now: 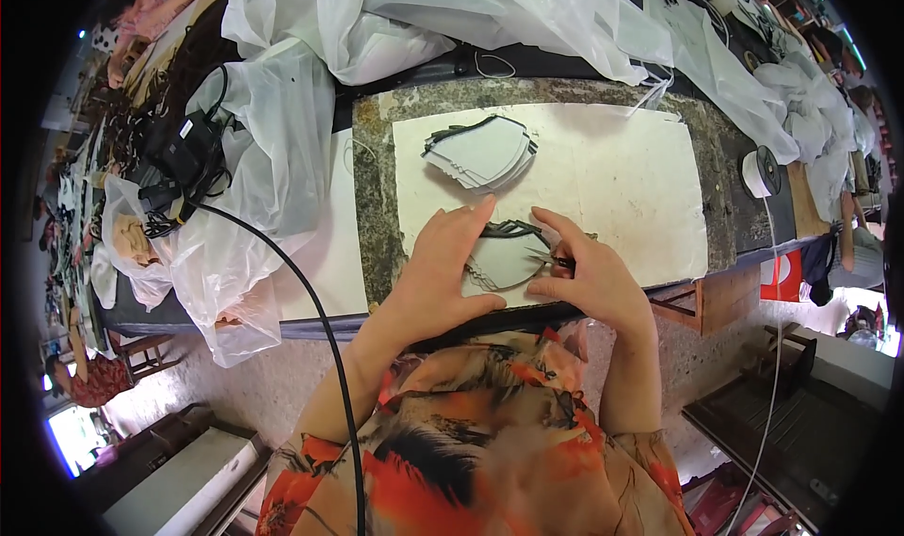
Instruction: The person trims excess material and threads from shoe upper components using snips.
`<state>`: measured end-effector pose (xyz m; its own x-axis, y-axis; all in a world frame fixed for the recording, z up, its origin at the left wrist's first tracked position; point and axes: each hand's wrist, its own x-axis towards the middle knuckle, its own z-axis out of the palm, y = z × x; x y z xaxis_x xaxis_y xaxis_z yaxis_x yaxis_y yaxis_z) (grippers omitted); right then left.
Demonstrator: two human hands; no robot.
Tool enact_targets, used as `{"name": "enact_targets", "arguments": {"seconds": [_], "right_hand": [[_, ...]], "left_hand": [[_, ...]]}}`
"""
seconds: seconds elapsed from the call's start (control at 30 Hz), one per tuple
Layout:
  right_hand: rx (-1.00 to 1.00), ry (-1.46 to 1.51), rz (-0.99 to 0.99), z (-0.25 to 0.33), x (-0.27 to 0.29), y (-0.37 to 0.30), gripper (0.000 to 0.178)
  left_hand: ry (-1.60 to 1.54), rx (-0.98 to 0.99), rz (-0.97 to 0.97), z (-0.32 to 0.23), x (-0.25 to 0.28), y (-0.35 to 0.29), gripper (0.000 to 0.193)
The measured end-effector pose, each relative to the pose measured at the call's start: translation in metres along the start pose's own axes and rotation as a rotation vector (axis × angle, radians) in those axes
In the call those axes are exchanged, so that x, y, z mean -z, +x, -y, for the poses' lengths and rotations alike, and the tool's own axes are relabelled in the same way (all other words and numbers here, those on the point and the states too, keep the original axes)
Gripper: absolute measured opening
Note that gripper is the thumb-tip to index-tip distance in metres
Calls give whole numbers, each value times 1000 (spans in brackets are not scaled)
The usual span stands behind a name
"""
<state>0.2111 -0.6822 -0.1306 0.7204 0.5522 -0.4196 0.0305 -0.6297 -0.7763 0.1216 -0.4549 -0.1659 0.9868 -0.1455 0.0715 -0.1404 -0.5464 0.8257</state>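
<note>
While clamped by left hand (443, 272) and right hand (589, 277): one grey curved cut piece (504, 258); one fanned stack (480, 152) beyond; cream board (640, 187) bare rightward.

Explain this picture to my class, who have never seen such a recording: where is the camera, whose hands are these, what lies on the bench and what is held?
No machine here: a person wears a wide-angle camera on the head, looking down, so straight edges bend. Their own two hands reach up from below. The left hand and right hand hold a grey curved cut piece with dark edging on a pale work board. The right hand also seems to pinch a small tool, too small to identify. Farther back lies a stack of similar grey pieces. Clear plastic sheeting and a black cable lie at the left.
</note>
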Motion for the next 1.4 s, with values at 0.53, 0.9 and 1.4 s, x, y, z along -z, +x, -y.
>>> {"name": "enact_targets", "arguments": {"seconds": [0.53,0.9,1.4], "right_hand": [[81,-201,112,0,4,14,67],[102,-41,78,5,7,17,61],[205,-57,-230,4,-42,34,16]], "left_hand": [[-57,-19,12,10,6,-1,112],[-189,54,15,15,7,-2,115],[160,-50,-59,4,-16,-2,105]]}}
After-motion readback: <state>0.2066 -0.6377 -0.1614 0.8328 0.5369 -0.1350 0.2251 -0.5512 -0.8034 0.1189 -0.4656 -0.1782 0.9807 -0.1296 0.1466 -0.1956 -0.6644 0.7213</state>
